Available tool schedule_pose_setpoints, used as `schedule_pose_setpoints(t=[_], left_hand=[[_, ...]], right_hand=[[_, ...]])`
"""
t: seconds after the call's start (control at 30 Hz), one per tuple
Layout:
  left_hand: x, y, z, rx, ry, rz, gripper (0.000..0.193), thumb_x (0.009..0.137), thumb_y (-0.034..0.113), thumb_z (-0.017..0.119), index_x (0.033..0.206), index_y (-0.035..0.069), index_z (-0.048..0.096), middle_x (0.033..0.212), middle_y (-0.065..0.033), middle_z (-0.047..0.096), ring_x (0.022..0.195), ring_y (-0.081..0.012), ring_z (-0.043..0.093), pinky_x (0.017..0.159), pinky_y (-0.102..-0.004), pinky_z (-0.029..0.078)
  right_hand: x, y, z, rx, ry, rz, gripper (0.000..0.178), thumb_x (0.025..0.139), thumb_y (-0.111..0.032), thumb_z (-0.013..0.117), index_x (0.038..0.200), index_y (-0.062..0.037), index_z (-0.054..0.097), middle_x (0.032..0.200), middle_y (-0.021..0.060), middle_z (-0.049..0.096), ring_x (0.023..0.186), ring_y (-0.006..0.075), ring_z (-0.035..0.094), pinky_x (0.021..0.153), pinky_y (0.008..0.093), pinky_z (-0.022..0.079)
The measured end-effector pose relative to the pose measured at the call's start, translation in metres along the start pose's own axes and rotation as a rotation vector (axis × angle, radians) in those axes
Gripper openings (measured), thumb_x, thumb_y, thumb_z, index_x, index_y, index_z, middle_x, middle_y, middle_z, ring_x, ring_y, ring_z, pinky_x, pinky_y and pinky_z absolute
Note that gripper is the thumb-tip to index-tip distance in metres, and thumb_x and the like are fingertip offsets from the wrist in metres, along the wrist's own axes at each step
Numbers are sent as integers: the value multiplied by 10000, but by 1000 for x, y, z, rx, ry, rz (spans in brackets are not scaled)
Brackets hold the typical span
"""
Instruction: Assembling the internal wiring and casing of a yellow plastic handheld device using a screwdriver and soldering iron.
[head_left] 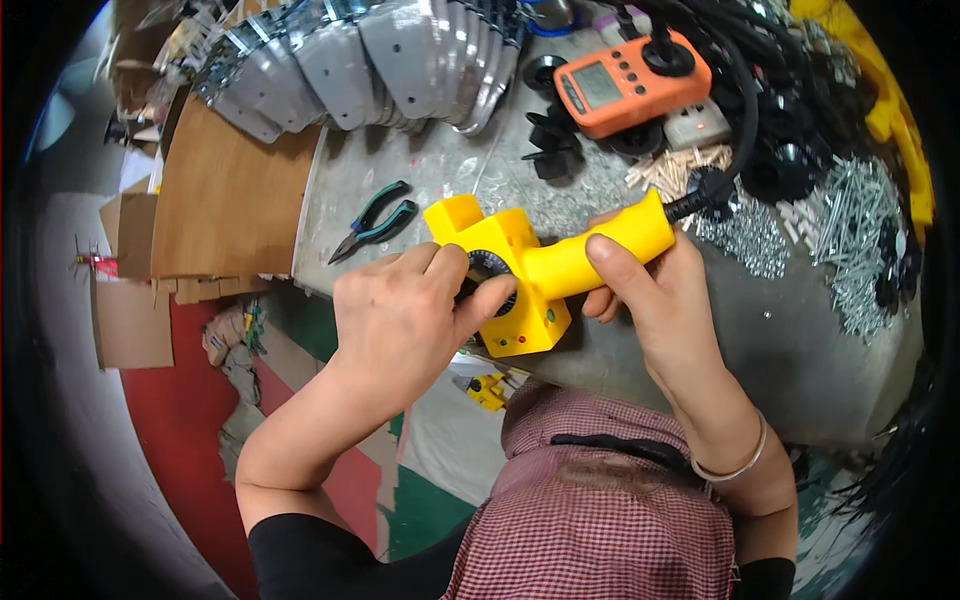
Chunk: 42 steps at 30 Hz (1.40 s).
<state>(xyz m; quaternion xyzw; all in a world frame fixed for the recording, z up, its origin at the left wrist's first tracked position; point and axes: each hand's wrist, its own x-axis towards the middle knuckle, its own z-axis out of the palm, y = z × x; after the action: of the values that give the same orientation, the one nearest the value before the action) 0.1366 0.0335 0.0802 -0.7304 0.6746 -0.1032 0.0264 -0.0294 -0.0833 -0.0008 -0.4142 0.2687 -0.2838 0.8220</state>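
A yellow handheld power tool housing (541, 335) with a thick handle and a black cord is held over the table's near edge. My right hand (655, 285) is wrapped round its handle, thumb on top. The fingers of my left hand (395, 310) are closed on the black dial (489, 264) on the housing's side; they hide part of it. Small red and green spots show on the housing's lower face. Left of the tool, pliers (373, 223) with black and teal handles lie on the table, jaws toward me.
Stacked grey metal plates (400, 65) stand at the back left beside a brown board (225, 195). An orange meter (632, 85) with a screen lies at the back right, among black round parts. Piles of screws (860, 235) and small metal pieces (750, 240) cover the right side.
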Motion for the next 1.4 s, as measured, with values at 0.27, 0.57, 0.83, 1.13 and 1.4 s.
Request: schedule_pose_setpoints(t=[0.27,0.57,0.83,1.13,1.4], left_hand=[[-11,-9,-2,-286,-18,98,381,724,204,803,1000,42,596,803,-78,614,689,-249,640,549,-331,477],[-15,-5,5,-278,7,2,311,731,194,794,913,44,591,751,-64,600,606,-232,614,514,-336,470],[-11,-12,-3,-386,70,247,369,689,64,744,1037,50,622,986,-117,581,859,-281,609,701,-352,518],[-4,-3,2,-243,92,279,246,678,140,686,889,77,575,875,-73,515,824,-215,580,602,-330,509],[6,36,6,-490,334,119,524,682,111,707,1192,47,605,1082,-127,607,1042,-315,594,868,-429,481]], right_hand=[[3,-1,1,-67,19,-19,283,935,-203,656,1080,25,573,845,70,646,616,82,594,551,210,469],[5,4,-2,-87,31,-31,262,943,-179,620,1096,26,568,842,87,651,578,97,592,527,211,466],[4,5,-1,-73,62,-14,272,944,-187,606,1116,16,549,856,90,648,566,101,591,520,203,471],[5,2,-4,-65,73,41,231,928,-179,654,1045,12,597,789,46,639,579,79,592,522,211,458],[3,-30,-15,-420,-155,97,268,877,-81,640,1106,49,593,937,74,659,752,91,618,651,240,506]])
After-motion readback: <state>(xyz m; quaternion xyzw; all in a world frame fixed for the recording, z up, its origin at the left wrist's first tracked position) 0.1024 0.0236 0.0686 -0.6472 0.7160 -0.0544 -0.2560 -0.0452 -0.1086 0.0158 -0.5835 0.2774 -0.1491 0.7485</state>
